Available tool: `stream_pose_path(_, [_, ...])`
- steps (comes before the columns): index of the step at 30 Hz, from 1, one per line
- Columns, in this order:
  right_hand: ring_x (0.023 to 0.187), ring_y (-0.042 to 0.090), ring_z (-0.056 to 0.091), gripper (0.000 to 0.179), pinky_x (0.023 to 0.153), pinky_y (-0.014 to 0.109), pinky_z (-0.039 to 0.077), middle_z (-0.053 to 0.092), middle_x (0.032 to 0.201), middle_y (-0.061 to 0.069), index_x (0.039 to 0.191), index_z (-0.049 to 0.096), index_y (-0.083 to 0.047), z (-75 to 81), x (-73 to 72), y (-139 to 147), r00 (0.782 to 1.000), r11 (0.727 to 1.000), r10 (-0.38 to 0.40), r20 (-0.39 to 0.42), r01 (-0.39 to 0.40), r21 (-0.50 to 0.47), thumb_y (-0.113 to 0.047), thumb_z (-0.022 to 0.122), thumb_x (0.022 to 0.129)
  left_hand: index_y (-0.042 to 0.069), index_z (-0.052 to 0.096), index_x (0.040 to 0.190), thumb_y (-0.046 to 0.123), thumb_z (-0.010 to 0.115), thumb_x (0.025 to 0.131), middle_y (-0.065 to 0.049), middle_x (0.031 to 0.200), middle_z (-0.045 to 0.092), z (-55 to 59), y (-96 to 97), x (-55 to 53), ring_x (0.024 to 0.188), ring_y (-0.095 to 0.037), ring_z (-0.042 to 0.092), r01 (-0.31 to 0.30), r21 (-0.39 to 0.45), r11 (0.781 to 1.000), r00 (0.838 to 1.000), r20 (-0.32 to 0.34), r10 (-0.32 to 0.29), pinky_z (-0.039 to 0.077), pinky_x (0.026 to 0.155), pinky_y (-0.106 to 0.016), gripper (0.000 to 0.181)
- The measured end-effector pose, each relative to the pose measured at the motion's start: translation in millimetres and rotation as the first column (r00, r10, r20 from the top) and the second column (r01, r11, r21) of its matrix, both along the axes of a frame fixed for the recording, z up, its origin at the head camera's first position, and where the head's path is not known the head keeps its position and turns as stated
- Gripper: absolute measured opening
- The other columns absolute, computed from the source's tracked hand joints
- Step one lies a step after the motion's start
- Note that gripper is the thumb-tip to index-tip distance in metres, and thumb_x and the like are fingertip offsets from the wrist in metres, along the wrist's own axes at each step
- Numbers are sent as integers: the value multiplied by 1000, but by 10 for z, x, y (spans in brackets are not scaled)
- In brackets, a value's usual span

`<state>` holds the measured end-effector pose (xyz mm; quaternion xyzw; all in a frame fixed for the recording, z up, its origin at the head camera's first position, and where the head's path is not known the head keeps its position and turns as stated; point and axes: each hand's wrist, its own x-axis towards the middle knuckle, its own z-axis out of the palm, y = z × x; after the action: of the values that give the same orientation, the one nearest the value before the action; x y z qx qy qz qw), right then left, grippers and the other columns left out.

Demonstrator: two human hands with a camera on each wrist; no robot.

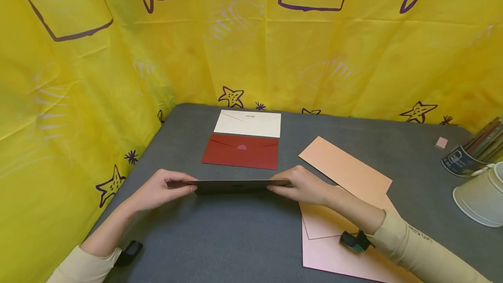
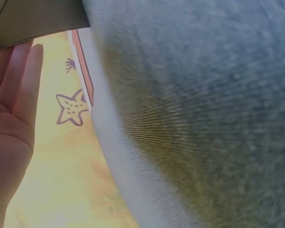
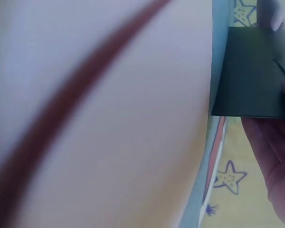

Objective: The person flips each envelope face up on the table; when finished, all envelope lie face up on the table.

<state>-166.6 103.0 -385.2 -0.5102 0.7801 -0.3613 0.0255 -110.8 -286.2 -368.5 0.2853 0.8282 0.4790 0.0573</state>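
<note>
Both hands hold a dark, flat envelope (image 1: pixel 235 185), seen almost edge-on in the head view and raised off the table. My left hand (image 1: pixel 165 189) pinches its left end between thumb and fingers. At the opposite end, my right hand (image 1: pixel 300 185) grips it the same way. The right wrist view shows the envelope's dark face (image 3: pixel 249 71) with a thin flap line near the fingers. Beyond it lie a red envelope (image 1: pixel 243 154) with a pink round seal and, farther back, a white envelope (image 1: pixel 251 125) with small print.
Peach envelopes (image 1: pixel 342 160) and a larger pink one (image 1: pixel 326 254) overlap on the right, under the right forearm. A pencil tin (image 1: pixel 461 160), a white mug (image 1: pixel 481 200) and a small pink eraser-like block (image 1: pixel 441 143) stand at far right. Yellow patterned cloth (image 1: pixel 251 56) hangs behind and left.
</note>
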Motion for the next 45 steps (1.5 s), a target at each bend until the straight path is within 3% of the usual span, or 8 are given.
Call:
stream_pose_path(5, [54,0,50,12,48,19,39,70,76,-6,98,76,-13,4,32,-34,968,986,-155,200,163,-27,-22,72,90,9,72,94,8,68,91,-9,81,70,-36,1,-50,68,-18,60,-134,-2,991,990,50,134,47,56,-24,5])
stream_pose_path(8, [56,5,58,15,51,21,46,70,75,-4,98,76,-11,6,36,-46,914,969,-222,339,245,-25,-23,73,89,6,69,88,13,70,91,-9,75,68,-48,23,-82,66,-18,61,-226,4,974,969,106,225,48,56,-26,7])
stream_pose_path(13, [62,21,68,20,61,34,58,68,74,6,101,72,0,-14,13,-58,798,964,-223,560,267,2,-17,72,89,-3,67,101,18,72,90,-7,88,72,-80,42,-132,79,-14,66,-365,6,931,907,227,354,57,72,-30,24])
stream_pose_path(15, [63,22,68,20,61,35,58,68,73,6,99,70,1,-37,-2,-64,778,963,-235,582,267,33,-17,71,90,-6,65,105,19,72,90,-8,92,72,-101,36,-149,81,-12,66,-392,-6,920,888,258,380,57,72,-30,29])
stream_pose_path(21, [55,18,66,26,55,32,57,67,64,2,75,63,-5,-83,-53,-91,776,950,-312,548,273,155,-25,72,90,-5,66,106,25,74,88,-9,91,72,-139,12,-186,78,-13,66,-435,-113,893,852,270,449,57,69,-29,35])
stream_pose_path(28, [50,17,65,31,51,31,55,65,60,2,70,66,-7,-96,-87,-147,759,933,-357,544,261,248,-30,72,89,0,69,103,32,75,87,-2,76,70,-134,46,-229,65,-15,63,-430,-292,854,852,181,491,54,62,-27,36])
stream_pose_path(34, [49,15,65,33,51,28,54,64,56,-1,65,65,-8,-116,-86,-177,767,910,-396,504,258,324,-31,74,87,-2,67,106,27,77,85,-1,74,68,-167,83,-251,63,-14,65,-432,-326,841,843,185,505,55,59,-25,37])
stream_pose_path(45, [50,15,66,33,51,25,53,66,56,2,65,69,-8,-82,-117,-204,702,871,-474,532,287,398,-33,78,83,-5,66,109,22,79,83,-4,77,66,-140,152,-248,62,-14,64,-445,-351,824,844,144,517,55,58,-26,40])
